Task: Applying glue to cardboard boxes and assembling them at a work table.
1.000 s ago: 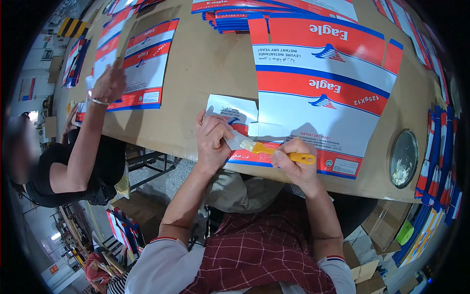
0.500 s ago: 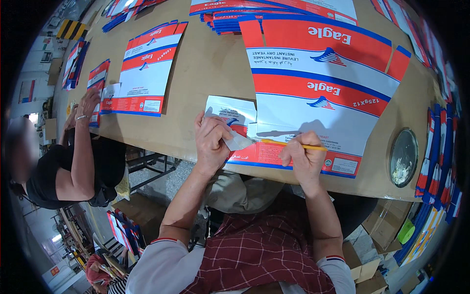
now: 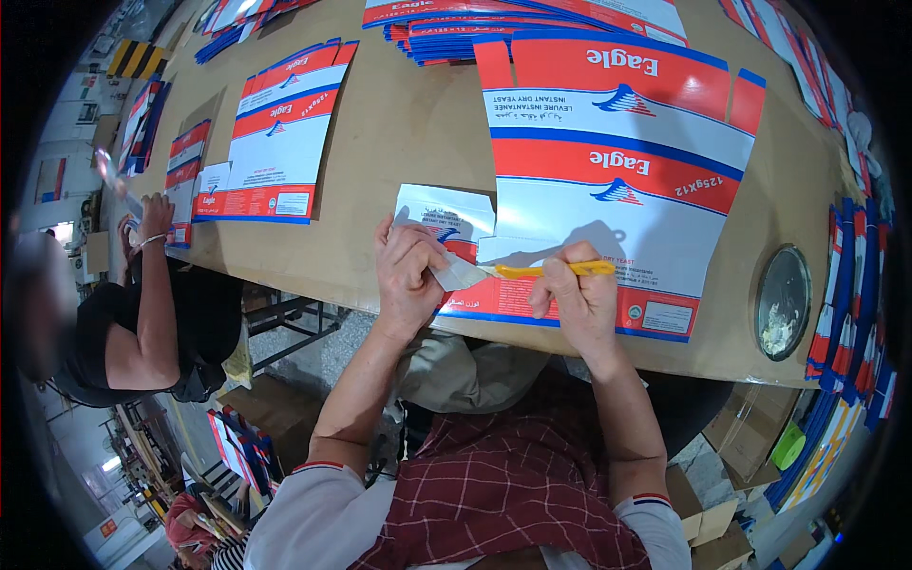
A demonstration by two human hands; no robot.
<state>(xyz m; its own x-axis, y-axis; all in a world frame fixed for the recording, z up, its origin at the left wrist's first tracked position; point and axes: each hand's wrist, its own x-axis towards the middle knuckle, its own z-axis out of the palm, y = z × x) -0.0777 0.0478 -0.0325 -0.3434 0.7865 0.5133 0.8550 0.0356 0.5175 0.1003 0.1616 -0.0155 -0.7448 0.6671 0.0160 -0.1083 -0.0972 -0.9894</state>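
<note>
A: Start from the near edge. What does the left hand [image 3: 410, 275] do?

B: It is curled and presses down on a white flap [image 3: 456, 274] of the flat carton [image 3: 608, 199], at the near edge of the table [image 3: 408, 123]. The fingers are bent over the flap, so they grip or pin it; I cannot tell which.

A: And the right hand [image 3: 581, 302]?

B: It is closed around the yellow handle of a brush [image 3: 551, 270]. The handle lies almost level, with its long axis left to right. Its working end points left, toward the flap, and seems to touch it just beside the left fingers.

A: So which way is the flap from the right hand?

B: To the left of it, close by. The 2 hands are near each other, with the brush between them. The left hand is the nearer one to the flap.

A: What lies farther?

B: To the right a round tin [image 3: 783, 302] sits on the table, well apart from the hands. Beyond the carton there is a stack [image 3: 532, 14] of more flat cartons. Far left, another person's hand [image 3: 155, 217] rests on other cartons.
</note>
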